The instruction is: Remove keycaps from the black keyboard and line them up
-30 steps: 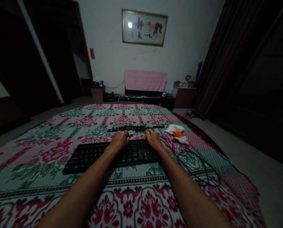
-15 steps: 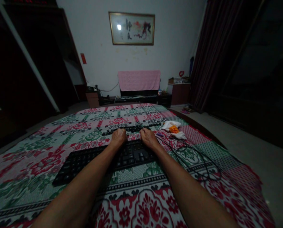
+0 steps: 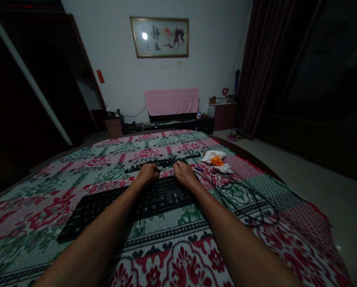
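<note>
A black computer keyboard (image 3: 164,201) lies on the patterned cloth, partly covered by my forearms. Just past its far edge, a row of small loose black pieces (image 3: 166,162), apparently keycaps, stretches across the cloth. My left hand (image 3: 148,173) is at the near side of this row, fingers curled under and mostly hidden. Close by on the right, my right hand (image 3: 183,173) is closed in a similar way above the keyboard's far edge. Anything small between the fingers of either hand is too dark to make out.
Right of the keyboard lie a coiled black cable (image 3: 250,203), a purple-handled tool (image 3: 198,169) and a white cloth (image 3: 224,168) with an orange piece (image 3: 217,161). A patterned cloth (image 3: 178,263) covers the table. Low cabinets (image 3: 205,125) stand along the far wall.
The view has turned slightly, shifting the room left in the picture. Both hands stay by the keycap row, with the right hand's fingers moved a little.
</note>
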A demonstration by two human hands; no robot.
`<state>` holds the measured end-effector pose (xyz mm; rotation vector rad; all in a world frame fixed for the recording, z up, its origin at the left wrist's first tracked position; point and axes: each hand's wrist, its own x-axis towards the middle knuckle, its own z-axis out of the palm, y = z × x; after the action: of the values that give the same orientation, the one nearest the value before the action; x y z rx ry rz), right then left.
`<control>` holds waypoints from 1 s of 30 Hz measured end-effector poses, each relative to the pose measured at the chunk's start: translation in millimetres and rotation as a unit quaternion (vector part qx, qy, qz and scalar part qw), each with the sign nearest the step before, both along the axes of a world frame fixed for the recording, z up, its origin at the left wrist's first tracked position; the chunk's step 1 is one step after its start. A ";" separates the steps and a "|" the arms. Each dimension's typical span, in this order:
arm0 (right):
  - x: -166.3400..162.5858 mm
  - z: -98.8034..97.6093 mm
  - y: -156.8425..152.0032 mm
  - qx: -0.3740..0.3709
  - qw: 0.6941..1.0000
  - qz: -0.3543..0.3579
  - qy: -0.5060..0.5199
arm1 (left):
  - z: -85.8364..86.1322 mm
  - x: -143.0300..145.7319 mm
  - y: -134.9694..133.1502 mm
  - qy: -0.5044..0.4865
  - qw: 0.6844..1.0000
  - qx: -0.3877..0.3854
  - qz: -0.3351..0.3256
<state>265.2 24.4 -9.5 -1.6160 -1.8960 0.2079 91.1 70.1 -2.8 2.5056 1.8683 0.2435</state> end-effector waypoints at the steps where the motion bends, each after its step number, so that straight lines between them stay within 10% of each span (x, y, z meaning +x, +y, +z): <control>1: 0.1 -0.4 0.2 -0.001 1.000 -0.002 -0.001 | -0.3 1.3 0.2 -0.002 1.000 0.003 0.002; 30: -0.7 -1.1 0.4 -0.003 1.000 -0.005 -0.029 | -10.5 19.4 17.8 -0.036 0.996 0.031 0.080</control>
<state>264.5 24.8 -10.5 -1.6524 -1.9315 0.1639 110.5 87.9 -13.3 2.3516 2.0655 0.3923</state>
